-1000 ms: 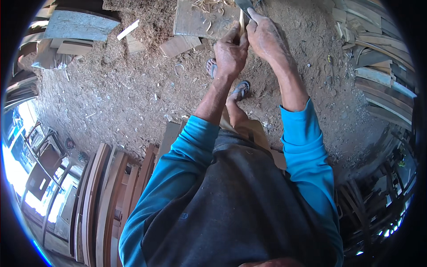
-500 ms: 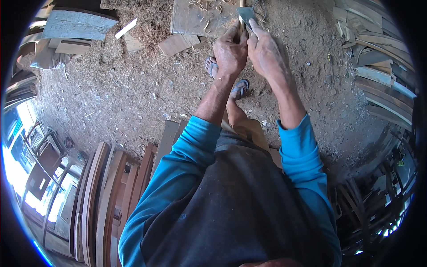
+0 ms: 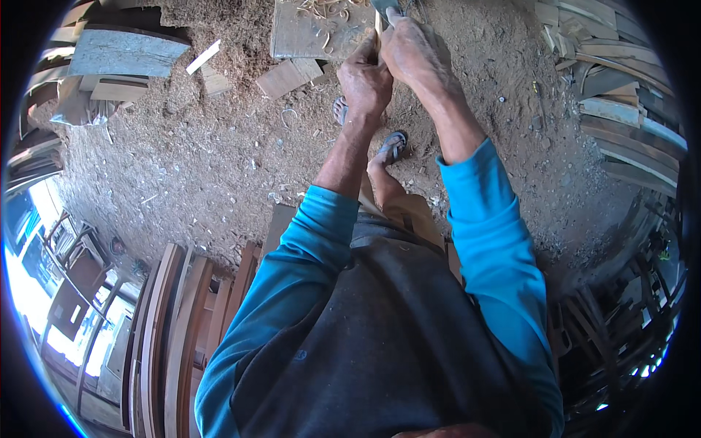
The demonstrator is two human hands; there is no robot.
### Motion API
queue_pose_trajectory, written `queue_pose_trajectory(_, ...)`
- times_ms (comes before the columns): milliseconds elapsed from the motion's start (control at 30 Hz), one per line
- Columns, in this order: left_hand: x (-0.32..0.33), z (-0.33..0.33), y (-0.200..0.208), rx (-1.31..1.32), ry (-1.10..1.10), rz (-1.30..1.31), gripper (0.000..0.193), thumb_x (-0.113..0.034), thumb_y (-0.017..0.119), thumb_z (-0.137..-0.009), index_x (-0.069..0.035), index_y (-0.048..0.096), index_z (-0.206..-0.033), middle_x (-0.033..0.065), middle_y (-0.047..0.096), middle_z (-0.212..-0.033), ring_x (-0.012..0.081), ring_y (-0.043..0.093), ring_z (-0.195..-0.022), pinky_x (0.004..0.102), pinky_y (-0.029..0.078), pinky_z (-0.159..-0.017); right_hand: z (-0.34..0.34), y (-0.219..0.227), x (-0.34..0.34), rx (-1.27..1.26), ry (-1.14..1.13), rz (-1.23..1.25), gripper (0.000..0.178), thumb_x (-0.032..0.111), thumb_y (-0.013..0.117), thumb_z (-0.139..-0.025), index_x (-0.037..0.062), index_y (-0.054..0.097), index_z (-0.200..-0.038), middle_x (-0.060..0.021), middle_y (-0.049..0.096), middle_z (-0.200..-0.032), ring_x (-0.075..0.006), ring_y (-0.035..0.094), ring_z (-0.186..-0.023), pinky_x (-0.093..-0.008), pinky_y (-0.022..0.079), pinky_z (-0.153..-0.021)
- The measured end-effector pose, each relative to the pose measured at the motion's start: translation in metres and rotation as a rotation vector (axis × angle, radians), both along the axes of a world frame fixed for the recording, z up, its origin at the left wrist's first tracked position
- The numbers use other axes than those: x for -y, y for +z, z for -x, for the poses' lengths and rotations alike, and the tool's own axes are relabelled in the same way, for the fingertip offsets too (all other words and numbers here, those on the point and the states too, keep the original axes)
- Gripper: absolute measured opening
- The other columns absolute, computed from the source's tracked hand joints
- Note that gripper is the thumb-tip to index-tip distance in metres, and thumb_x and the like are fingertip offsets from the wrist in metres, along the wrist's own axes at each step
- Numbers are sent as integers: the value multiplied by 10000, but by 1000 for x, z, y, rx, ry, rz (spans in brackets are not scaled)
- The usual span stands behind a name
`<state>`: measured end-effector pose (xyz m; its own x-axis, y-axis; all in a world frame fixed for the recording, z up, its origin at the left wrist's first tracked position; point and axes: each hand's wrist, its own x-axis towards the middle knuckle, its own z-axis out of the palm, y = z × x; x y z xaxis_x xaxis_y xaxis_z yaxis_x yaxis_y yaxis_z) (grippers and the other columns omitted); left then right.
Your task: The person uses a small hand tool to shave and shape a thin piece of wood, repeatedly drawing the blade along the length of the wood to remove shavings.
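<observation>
My left hand [image 3: 367,82] grips the thin pale wooden strip [image 3: 378,25], its visible end pointing to twelve o'clock; my right hand [image 3: 415,52] clasps the flat grey metal blade [image 3: 382,6], touching or just beside it, I can't tell. I'd favour a low, even angle. The flat grey-brown board [image 3: 296,35] edges ten o'clock; brown earth floor [image 3: 540,160] spreads toward three.
</observation>
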<state>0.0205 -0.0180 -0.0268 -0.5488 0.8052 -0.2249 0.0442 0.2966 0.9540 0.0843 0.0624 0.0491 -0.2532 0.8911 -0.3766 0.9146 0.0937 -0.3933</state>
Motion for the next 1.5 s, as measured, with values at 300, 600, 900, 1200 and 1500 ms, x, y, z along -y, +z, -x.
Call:
queue_pose_trajectory(300, 5, 1, -13, 26, 32, -5, 328, -231, 762, -905, -46, 743, -1175, 128, 780, -885, 152, 713, -750, 341, 569, -723, -21, 28, 47, -110, 36, 79, 443, 269, 466, -1034, 76, 583, -1415, -264, 736, -1018, -424, 728, -967, -514, 585, -873)
queue_pose_trajectory(600, 5, -9, -18, 30, 146, -88, 422, -215, 793, -865, -3, 721, -1223, 118, 784, -888, 120, 701, -782, 313, 565, -756, -13, 3, 28, -100, 55, -50, 438, 283, 496, -998, 87, 618, -1370, -279, 727, -1048, -464, 704, -1013, -521, 568, -917)
queue_pose_trajectory(900, 2, -5, 13, -11, 74, 57, 421, -209, 765, -897, 9, 704, -1251, 145, 788, -915, 170, 742, -799, 323, 574, -767, -1, 7, 2, -21, 56, 21, 430, 262, 495, -997, 85, 623, -1367, -263, 692, -1220, -438, 672, -1137, -497, 547, -983)
queue_pose_trajectory(1200, -3, -7, 9, -108, 153, 112, 255, -222, 768, -886, 5, 721, -992, 171, 761, -823, 215, 738, -730, 358, 576, -721, -29, 23, 17, -142, -18, 74, 484, 269, 466, -1007, 88, 585, -1441, -219, 730, -1157, -375, 724, -1046, -467, 568, -947)
queue_pose_trajectory(1500, -4, -9, 1, -61, 189, 124, 284, -248, 814, -848, -2, 678, -885, 147, 739, -762, 192, 702, -688, 365, 561, -682, -25, 12, 37, -122, 27, 33, 452, 278, 482, -1007, 94, 614, -1398, -272, 716, -1093, -448, 690, -1055, -510, 545, -967)
